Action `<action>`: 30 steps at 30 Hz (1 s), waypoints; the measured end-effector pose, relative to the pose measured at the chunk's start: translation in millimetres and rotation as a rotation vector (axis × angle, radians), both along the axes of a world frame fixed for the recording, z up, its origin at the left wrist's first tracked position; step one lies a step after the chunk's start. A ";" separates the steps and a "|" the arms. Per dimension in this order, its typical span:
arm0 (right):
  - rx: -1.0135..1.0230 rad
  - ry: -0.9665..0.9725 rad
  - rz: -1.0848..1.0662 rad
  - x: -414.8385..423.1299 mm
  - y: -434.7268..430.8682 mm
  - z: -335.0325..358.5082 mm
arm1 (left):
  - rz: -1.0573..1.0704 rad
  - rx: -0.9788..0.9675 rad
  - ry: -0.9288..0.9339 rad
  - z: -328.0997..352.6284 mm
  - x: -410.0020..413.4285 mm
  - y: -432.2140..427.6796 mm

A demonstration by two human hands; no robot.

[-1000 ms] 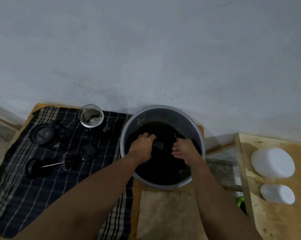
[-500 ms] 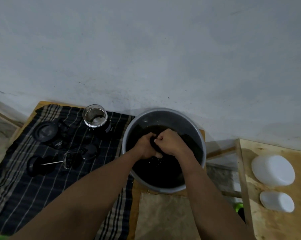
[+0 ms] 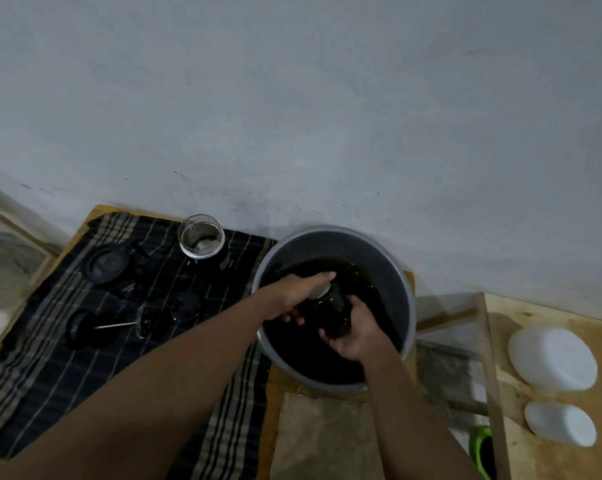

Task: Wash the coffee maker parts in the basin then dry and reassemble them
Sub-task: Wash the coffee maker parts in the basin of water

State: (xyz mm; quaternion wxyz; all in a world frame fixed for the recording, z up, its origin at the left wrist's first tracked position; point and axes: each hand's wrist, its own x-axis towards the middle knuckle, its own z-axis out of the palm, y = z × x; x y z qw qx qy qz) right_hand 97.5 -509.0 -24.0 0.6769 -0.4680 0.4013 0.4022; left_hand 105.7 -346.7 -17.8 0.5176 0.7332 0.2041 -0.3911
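The right hand's fingers [image 3: 346, 315] curl up round the near side of a dark coffee maker part [image 3: 332, 306], cupping it from below with the palm turned up. The left hand [image 3: 294, 296] comes over the part's far end. Its forefinger lies almost straight across the top, above a pale round face [image 3: 319, 292] on the part, while its lower fingers [image 3: 292, 318] bend down round the side, so this hand grips the part as well. Both hands hold the part just above dark water [image 3: 368, 282] inside a round grey basin [image 3: 409, 306], and both forearms reach in over the basin's near rim.

The basin stands on a wooden table [image 3: 275, 386] against a pale wall [image 3: 292, 116]. Just beside its left edge, a dark striped cloth [image 3: 67, 375] covers the table. On the cloth lie the other parts:
- a glass beaker [image 3: 201, 237], upright at the far edge
- a round black lid [image 3: 107, 263], to the left of the beaker
- a plunger with a thin metal rod [image 3: 114, 326], on its side nearer the person
- another dark piece [image 3: 187, 306], too dim to name

To the right, well apart from the basin, a second wooden surface [image 3: 552, 455] bears two white containers, a larger one [image 3: 552, 358] and a smaller one [image 3: 560, 423]. A green object [image 3: 479, 448] shows at its near left edge
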 end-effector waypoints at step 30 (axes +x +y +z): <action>-0.530 -0.299 0.267 23.0 -22.2 -14.0 | -0.627 0.696 -0.548 -45.8 -18.3 -14.9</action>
